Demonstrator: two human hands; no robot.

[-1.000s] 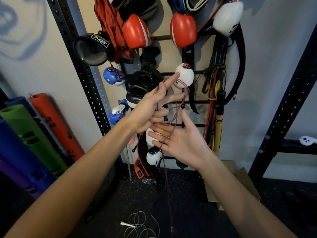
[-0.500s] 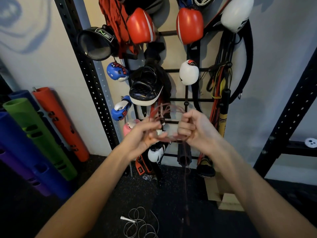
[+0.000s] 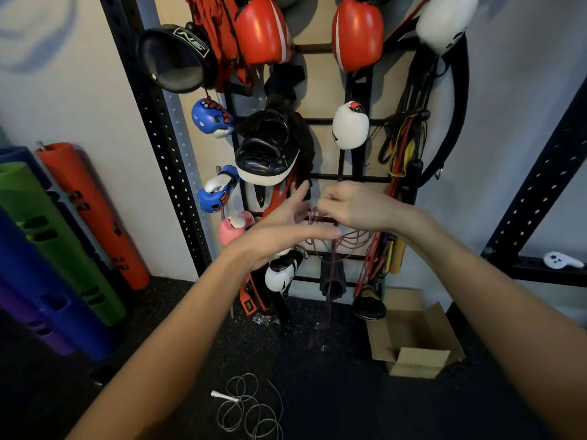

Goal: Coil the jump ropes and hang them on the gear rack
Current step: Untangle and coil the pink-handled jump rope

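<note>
A thin dark-red jump rope hangs in loops in front of the black wall rack, its tail trailing down to the floor. My right hand pinches the rope's top loops at about the rack's lower bars. Just left of it, my left hand is spread with straight fingers, blurred by motion, touching or just beside the loops. A second jump rope, white with a white handle, lies in loose coils on the dark floor below.
The rack holds red, white and blue boxing gloves, a black pad and coloured bands. An open cardboard box sits on the floor at right. Coloured foam rollers lean at left. Black perforated uprights flank the rack.
My left hand has let go of the red rope and spread its fingers. My right hand has moved up and right with the loops. The view has moved closer to the rack.
</note>
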